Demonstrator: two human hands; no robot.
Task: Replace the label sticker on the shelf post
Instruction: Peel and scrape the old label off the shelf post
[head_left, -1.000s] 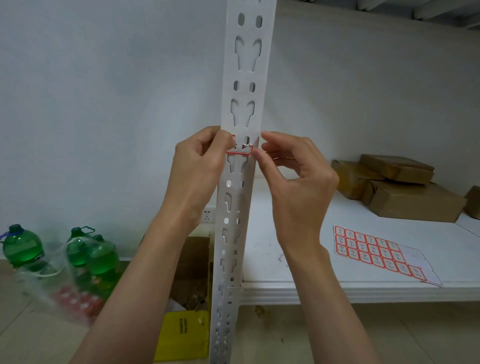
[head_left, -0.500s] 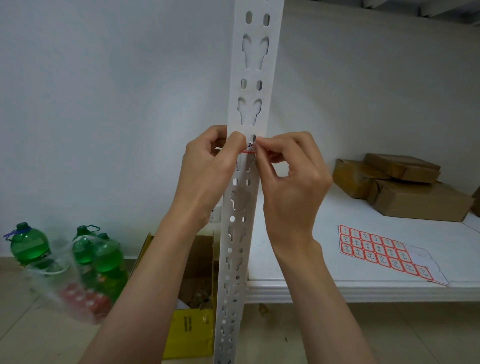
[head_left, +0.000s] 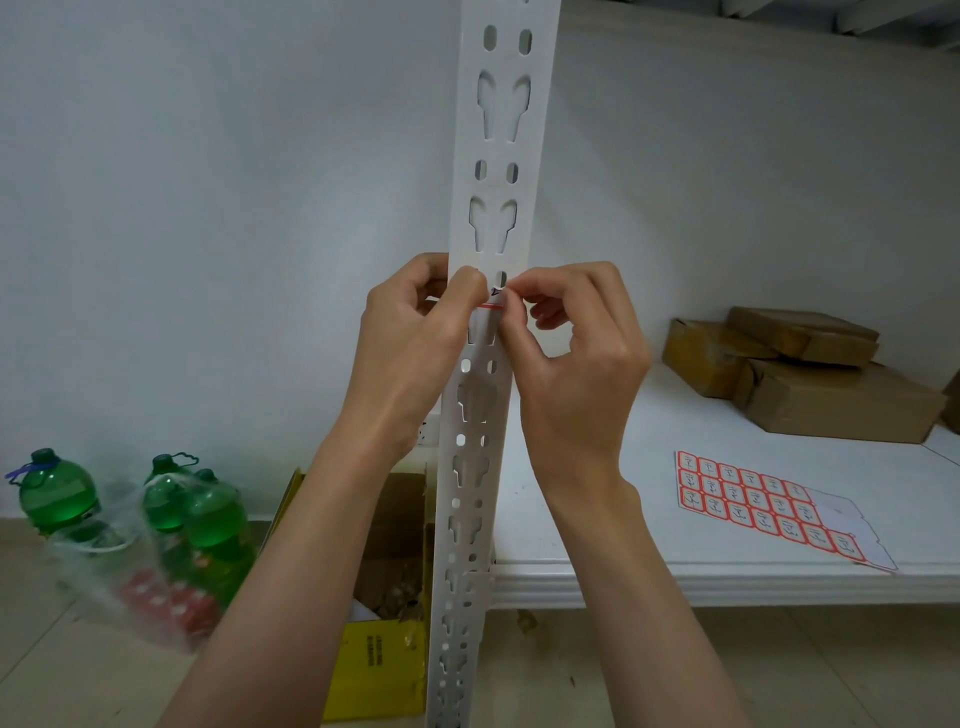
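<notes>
A white perforated shelf post (head_left: 498, 171) runs up the middle of the view. A small white label sticker with a red border (head_left: 492, 304) sits on the post at hand height, mostly covered by fingers. My left hand (head_left: 415, 343) wraps the post's left edge with its thumb pressed on the sticker. My right hand (head_left: 576, 358) pinches the sticker's right side between thumb and forefinger. A sheet of red-bordered label stickers (head_left: 763, 501) lies flat on the white shelf (head_left: 727, 577) to the right.
Brown cardboard parcels (head_left: 810, 374) are stacked at the back right of the shelf. On the floor to the left stand green bottles (head_left: 57, 493) and a clear plastic bag (head_left: 140, 577). An open cardboard box with a yellow side (head_left: 384, 660) sits behind the post's base.
Both hands have closed in on the sticker; the right fingers moved from the post's right edge onto the sticker, and more of the sticker is now covered.
</notes>
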